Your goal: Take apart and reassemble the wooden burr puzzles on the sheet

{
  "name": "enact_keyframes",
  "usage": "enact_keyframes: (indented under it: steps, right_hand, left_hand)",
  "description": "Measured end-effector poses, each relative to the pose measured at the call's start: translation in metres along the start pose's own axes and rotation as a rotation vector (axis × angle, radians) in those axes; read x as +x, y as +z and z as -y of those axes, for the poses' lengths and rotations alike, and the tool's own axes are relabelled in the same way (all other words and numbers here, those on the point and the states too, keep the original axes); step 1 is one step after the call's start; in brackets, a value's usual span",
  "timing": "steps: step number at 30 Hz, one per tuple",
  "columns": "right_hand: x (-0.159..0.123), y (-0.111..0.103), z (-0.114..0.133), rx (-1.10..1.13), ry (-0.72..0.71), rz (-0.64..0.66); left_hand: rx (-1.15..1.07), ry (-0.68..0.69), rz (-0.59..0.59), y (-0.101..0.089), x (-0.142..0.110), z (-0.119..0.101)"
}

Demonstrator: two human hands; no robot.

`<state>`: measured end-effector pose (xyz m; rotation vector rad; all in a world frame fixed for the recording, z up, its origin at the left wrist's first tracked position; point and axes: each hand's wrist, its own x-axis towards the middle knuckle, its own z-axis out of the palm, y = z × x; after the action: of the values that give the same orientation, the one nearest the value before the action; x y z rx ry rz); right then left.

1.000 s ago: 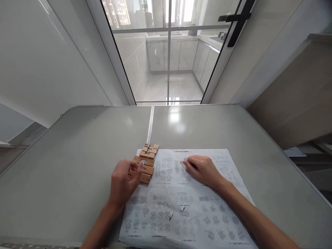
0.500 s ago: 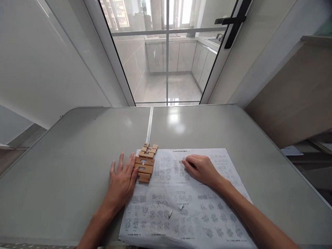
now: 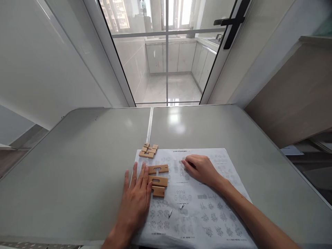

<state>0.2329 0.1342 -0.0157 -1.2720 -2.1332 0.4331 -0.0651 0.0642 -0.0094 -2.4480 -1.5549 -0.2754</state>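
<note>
My left hand (image 3: 137, 197) lies flat with its fingers stretched out, its right side against the left ends of three long notched wooden pieces. These are an upper wooden piece (image 3: 162, 168), a slotted middle piece (image 3: 161, 182) and a shorter lower piece (image 3: 158, 192), spaced apart on a printed sheet (image 3: 192, 221). Fingers cover their left ends. Beyond my fingertips, several smaller wooden pieces (image 3: 146, 155) sit grouped at the sheet's top left corner. My right hand (image 3: 199, 167) rests on the sheet with its fingers curled in; nothing shows in it.
Small torn flaps (image 3: 170, 213) stick up from the sheet, which shows rows of line diagrams. The grey tabletop (image 3: 77, 166) has a pale seam (image 3: 149, 124). Past its far edge stands a glass door with a black handle (image 3: 230, 22). Shelving (image 3: 306, 152) is at the right.
My left hand has moved right and toward me, and the three long wooden pieces have shifted the same way, away from the small pieces. My right hand has stayed put.
</note>
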Motion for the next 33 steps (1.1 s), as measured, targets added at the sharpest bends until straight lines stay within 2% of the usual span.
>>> enact_keyframes:
  steps: [3, 10, 16, 20, 25, 29, 33]
  right_hand:
    - [0.0, 0.0, 0.0, 0.0, -0.003, -0.001]
    - [0.001, 0.0, 0.0, 0.009, 0.015, -0.017]
    - [0.0, 0.0, 0.001, 0.032, 0.044, -0.066]
    - [0.0, -0.002, 0.002, 0.054, 0.062, -0.092]
    - [0.001, -0.002, 0.002, 0.054, 0.051, -0.086]
    - [0.001, -0.001, 0.001, 0.076, 0.05, -0.071]
    - [0.001, -0.001, 0.001, 0.085, 0.043, -0.06]
  left_hand:
    - [-0.041, 0.018, 0.02, 0.0, 0.01, -0.017]
    - [-0.113, -0.042, -0.001, 0.011, 0.036, -0.057]
    - [-0.2, -0.081, -0.046, 0.022, 0.066, -0.075]
    - [-0.285, -0.034, -0.079, 0.021, 0.089, -0.074]
    - [-0.465, 0.089, -0.061, 0.016, 0.113, -0.059]
    - [-0.551, 0.119, -0.039, 0.02, 0.119, -0.052]
    - [-0.584, 0.078, -0.038, 0.025, 0.116, -0.055]
